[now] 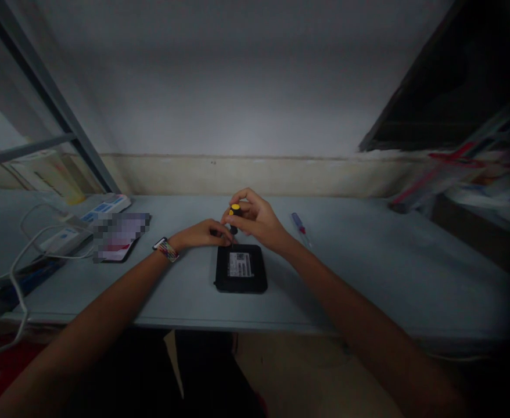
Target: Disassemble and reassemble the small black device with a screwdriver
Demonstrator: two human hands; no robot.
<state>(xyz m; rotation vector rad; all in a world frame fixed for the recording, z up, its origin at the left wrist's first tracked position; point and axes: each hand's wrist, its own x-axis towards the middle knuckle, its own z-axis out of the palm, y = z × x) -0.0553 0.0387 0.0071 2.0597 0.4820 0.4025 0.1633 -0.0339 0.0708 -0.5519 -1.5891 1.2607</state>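
Observation:
A flat black box (240, 284) with rounded corners and a white printed label lies on the table in front of me. My right hand (257, 219) is closed around a screwdriver (234, 212) with a black and yellow handle. The screwdriver stands nearly upright, its shaft pointing down at the far left corner of the box. From the left, my left hand (203, 233) reaches to that corner with its fingers curled together by the shaft. What its fingertips pinch, if anything, is too small to tell. A patterned watch band is on the left wrist.
A second screwdriver (300, 225) with a clear purple handle lies right of my hands. To the left are a phone (124, 235), a white power strip (93, 215) and a loose white cable (17, 287). A metal frame (85, 145) rises at the left; the wall stands behind the table.

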